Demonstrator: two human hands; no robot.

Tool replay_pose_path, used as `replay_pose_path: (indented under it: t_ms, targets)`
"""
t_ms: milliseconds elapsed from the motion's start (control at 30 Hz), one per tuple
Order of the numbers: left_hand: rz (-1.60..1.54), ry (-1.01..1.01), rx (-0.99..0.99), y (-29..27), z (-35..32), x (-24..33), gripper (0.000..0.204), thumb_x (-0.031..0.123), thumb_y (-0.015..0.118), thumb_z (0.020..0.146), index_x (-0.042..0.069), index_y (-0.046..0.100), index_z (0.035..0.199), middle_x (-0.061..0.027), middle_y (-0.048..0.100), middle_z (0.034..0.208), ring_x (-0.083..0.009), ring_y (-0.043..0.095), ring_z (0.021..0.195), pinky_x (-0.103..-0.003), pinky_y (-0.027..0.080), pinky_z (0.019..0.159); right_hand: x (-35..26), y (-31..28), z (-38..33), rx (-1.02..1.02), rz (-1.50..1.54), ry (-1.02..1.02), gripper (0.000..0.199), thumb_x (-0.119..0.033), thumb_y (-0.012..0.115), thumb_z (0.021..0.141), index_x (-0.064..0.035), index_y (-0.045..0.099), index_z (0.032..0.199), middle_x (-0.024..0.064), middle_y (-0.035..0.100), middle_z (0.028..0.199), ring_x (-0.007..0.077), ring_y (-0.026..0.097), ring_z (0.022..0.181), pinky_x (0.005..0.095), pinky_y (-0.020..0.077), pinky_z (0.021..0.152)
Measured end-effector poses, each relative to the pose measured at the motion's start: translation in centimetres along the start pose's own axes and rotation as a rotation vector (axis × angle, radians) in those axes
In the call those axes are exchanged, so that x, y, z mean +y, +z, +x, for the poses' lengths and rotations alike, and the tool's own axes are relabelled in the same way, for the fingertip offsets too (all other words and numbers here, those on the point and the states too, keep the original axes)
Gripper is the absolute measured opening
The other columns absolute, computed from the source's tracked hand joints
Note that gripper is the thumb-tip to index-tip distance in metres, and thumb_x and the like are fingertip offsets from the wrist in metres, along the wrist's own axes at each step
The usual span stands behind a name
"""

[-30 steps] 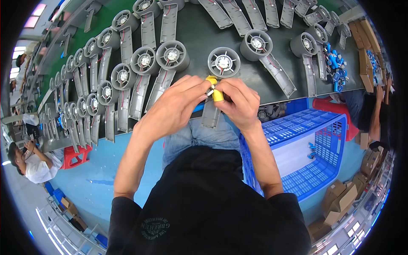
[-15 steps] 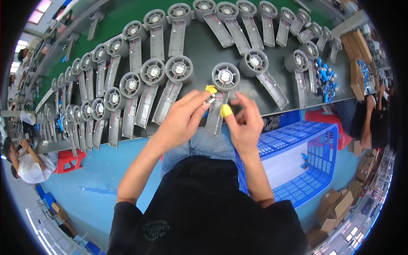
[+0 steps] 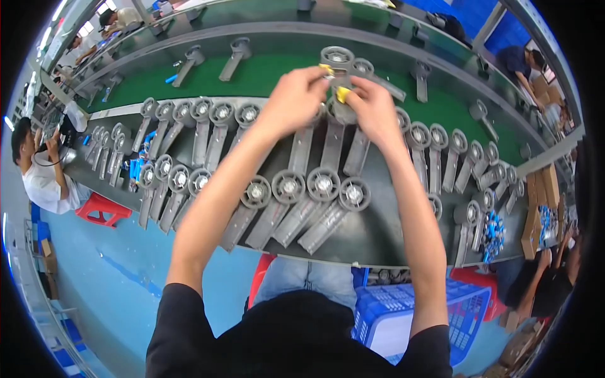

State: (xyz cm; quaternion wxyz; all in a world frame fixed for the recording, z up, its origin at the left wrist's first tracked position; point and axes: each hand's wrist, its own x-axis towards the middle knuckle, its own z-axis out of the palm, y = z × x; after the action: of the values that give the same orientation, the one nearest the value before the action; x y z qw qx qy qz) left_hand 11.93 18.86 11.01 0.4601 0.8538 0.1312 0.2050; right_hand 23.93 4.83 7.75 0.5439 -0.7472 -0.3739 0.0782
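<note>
While narrowly curled hands (image 3: 295, 104) crowd one fan housing (image 3: 336, 57) at twelve o'clock — grip unclear — a slip could jostle neighbouring housings (image 3: 363, 65).

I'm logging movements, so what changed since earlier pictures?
The left hand and right hand moved forward, from the near side of the bench to a grey fan housing at the green strip; their grip is unclear. Yellow finger covers stay on; the blue crate stays at right.

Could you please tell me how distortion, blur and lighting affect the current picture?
In the head view, the green belt bows and the corners go black; also in the head view, the left hand looks slightly smeared, and a light at the left rim glares white.
</note>
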Motion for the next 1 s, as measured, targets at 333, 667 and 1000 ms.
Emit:
replay_pose_path:
  t_ms: [333, 667, 1000]
  targets:
    - [0.365, -0.082, 0.009, -6.5, 12.0, -16.8, 0.043, 0.014, 0.062, 0.086, 0.003, 0.062, 0.127, -0.0139, 0.069, 0.083, -0.0237, 0.068, 0.078, -0.036, 0.053, 0.075, 9.5, 14.0, 15.2, -0.014, -0.325, -0.039, 0.043, -0.018, 0.065, 0.084, 0.0007, 0.061, 0.123, 0.0184, 0.072, 0.093, 0.0349, 0.069, 0.09, 0.0428, 0.0523, 0.082]
    - [0.882, -0.351, 0.334, -14.9, 9.9, -25.4, 0.06, 0.019, 0.062, 0.086, 0.0, 0.04, 0.139, -0.0299, 0.059, 0.116, -0.0446, 0.059, 0.109, -0.051, 0.05, 0.09, 0.1, 1.2, 7.5, -0.151, -0.485, -0.163, 0.041, -0.021, 0.061, 0.086, 0.0002, 0.062, 0.121, 0.0161, 0.072, 0.099, 0.0332, 0.07, 0.084, 0.0417, 0.0535, 0.08]
    - [0.37, -0.047, 0.136, -10.7, -3.6, -4.1, 0.062, 0.004, 0.048, 0.091, 0.004, 0.032, 0.151, -0.0217, 0.05, 0.141, -0.027, 0.052, 0.128, -0.033, 0.038, 0.104, -0.7, -25.7, -18.1, 0.456, -0.474, 0.454, 0.035, -0.013, 0.056, 0.09, 0.0031, 0.064, 0.12, 0.0072, 0.068, 0.091, 0.0107, 0.061, 0.07, 0.0265, 0.0491, 0.067]
